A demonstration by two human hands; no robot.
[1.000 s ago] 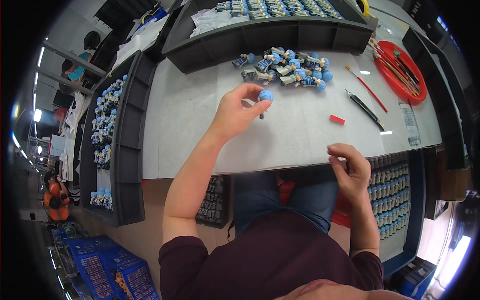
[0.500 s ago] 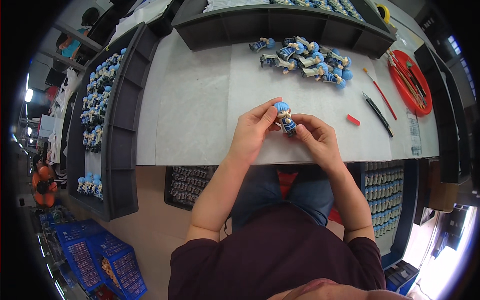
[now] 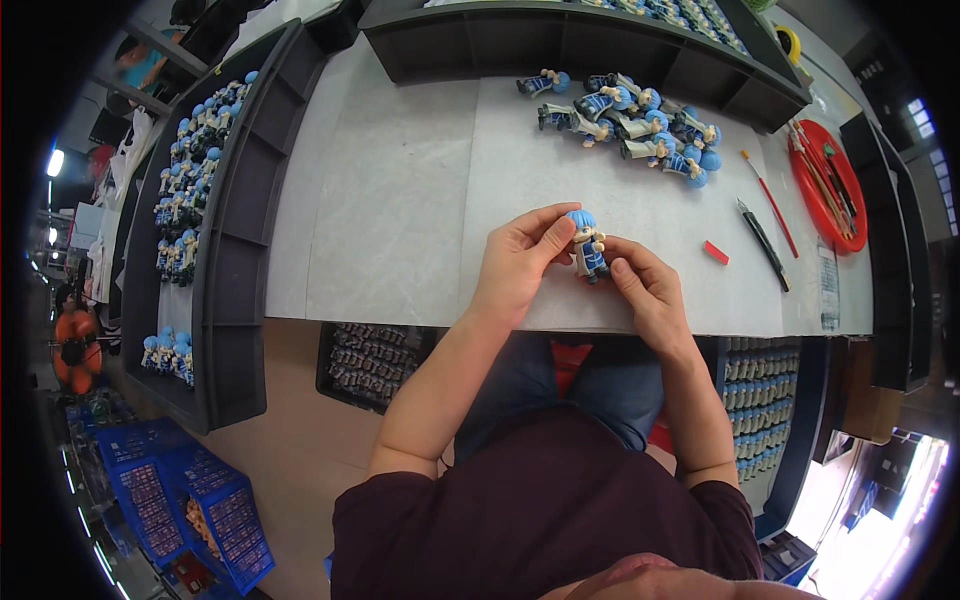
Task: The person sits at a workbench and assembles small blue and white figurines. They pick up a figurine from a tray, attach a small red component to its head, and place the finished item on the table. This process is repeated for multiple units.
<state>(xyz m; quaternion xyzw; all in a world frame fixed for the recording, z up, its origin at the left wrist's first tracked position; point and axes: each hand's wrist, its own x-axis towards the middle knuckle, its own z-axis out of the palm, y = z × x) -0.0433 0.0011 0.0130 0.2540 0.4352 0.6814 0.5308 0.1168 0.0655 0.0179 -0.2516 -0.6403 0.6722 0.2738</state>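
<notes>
Workshop floor at far left carries blue crates. Next comes a grey bin of blue-haired figures, along the left end of the pale table. Near the table's front edge, the left hand grips the figurine by the head, between thumb and fingers. The figurine lies between both hands, face up toward the camera, slightly tilted, feet toward the right. The right hand grasps its lower end with thumb and fingertips. Beyond the hands, a loose pile of similar figures lies before a second bin. Farther right are a red block, a black tool, a red-handled brush and a red tray holding more brushes.
</notes>
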